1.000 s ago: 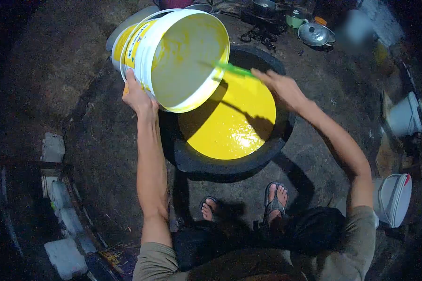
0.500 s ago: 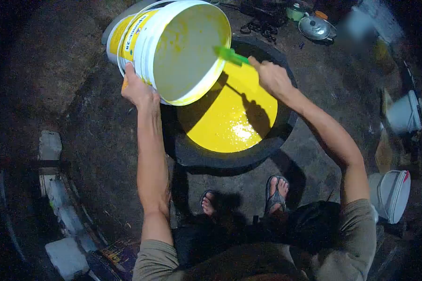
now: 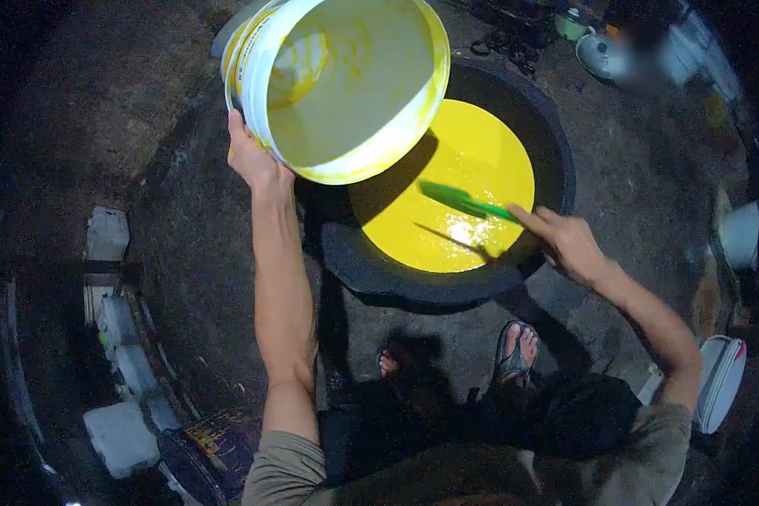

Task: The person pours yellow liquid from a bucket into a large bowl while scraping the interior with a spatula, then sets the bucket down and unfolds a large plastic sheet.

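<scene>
My left hand (image 3: 260, 156) is closed on the lower rim of a white plastic bucket (image 3: 358, 93), tilted on its side with its mouth toward me. Yellow residue coats parts of its inner wall and lip. Between the fingers of my right hand (image 3: 572, 244) is the handle of a green spatula (image 3: 451, 198), its blade pointing left. The spatula is over bright yellow liquid (image 3: 493, 152), apparently above the surface, with its shadow falling below. A wide, dark round vessel (image 3: 430, 293) holds the liquid, and the bucket hangs over its far left side.
My sandaled foot (image 3: 514, 350) stands close to the vessel. White buckets (image 3: 740, 236) line the right side. Pale blocks (image 3: 122, 438) lie at left. A metal lidded pot (image 3: 594, 55) and a blurred figure, apparently another person (image 3: 683, 55), are at the upper right.
My right hand has brought the spatula from the bucket's lip down and right, over the yellow liquid. The bucket has shifted slightly up and right, turning its mouth more toward me.
</scene>
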A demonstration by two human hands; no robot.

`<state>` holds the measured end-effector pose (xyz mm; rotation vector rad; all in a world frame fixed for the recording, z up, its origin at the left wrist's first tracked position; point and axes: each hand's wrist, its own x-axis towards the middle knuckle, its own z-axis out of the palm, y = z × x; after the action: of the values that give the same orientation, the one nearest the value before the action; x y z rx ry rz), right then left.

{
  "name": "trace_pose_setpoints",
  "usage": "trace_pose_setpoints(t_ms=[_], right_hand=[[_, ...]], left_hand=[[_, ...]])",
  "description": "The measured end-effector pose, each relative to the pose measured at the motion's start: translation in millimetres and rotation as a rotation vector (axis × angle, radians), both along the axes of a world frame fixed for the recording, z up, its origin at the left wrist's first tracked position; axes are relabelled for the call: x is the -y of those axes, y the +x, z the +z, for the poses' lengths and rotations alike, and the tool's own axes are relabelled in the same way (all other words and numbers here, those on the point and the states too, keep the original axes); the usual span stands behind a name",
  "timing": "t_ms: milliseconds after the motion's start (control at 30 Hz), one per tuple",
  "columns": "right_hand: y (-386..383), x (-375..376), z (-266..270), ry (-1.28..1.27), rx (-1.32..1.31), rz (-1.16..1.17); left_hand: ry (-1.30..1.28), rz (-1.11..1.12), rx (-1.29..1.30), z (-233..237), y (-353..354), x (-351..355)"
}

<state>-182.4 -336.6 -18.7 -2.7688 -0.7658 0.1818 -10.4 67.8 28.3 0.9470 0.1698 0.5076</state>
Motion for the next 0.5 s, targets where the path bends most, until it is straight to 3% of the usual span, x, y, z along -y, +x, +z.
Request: trace_pose_setpoints(t_ms=[100, 200, 300, 400, 500], right_hand=[[-40, 30, -33, -0.245, -0.109, -0.053], [-31, 33, -36, -0.105, -0.001, -0.05], [-5, 34, -65, -0.258, -0.017, 0.059], [43, 8, -5, 0.079, -0.08, -0.102], [111, -43, 41, 0.296, -0.033, -0.025]], left_hand=[[-0.029, -0.027, 0.046, 3, 5, 0], [-0.01, -0.058, 0.075, 4, 9, 8], [0.065, -0.001, 0.04, 14, 3, 23], [0.136, 0.07, 0.049, -1, 8, 14], [0.108, 0.031, 0.018, -4, 4, 13]])
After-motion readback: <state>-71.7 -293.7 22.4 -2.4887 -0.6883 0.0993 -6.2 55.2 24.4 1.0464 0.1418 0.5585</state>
